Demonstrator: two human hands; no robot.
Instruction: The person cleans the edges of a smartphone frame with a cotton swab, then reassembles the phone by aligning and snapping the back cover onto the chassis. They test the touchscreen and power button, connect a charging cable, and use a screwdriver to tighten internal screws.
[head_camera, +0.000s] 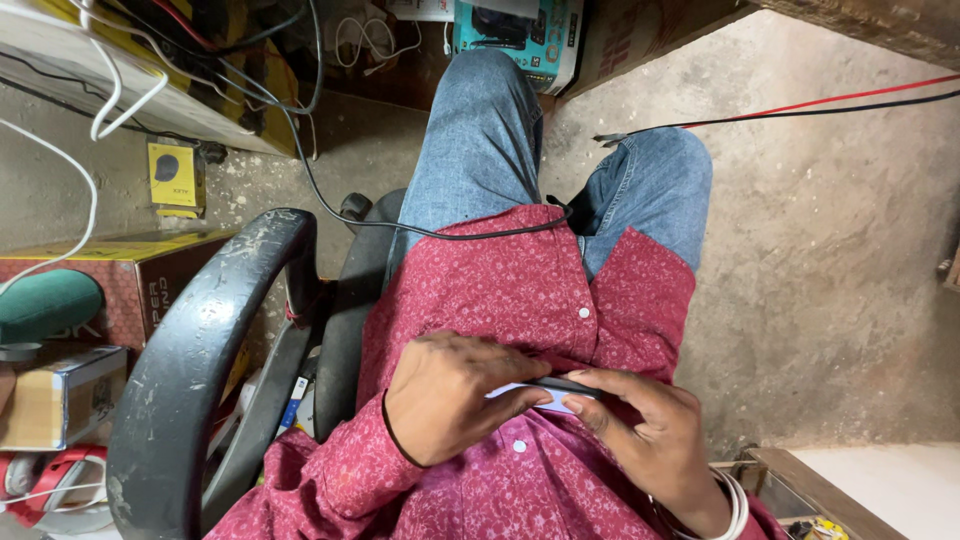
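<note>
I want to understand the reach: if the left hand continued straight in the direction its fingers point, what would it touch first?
The left hand points right, at the small dark flat object it already touches; just beyond are the right hand's fingers. Depth is hard to judge.

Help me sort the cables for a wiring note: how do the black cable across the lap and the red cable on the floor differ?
The black cable sags in a curve over the shirt; the red cable runs straight and taut above the concrete floor. Both are thin.
</note>
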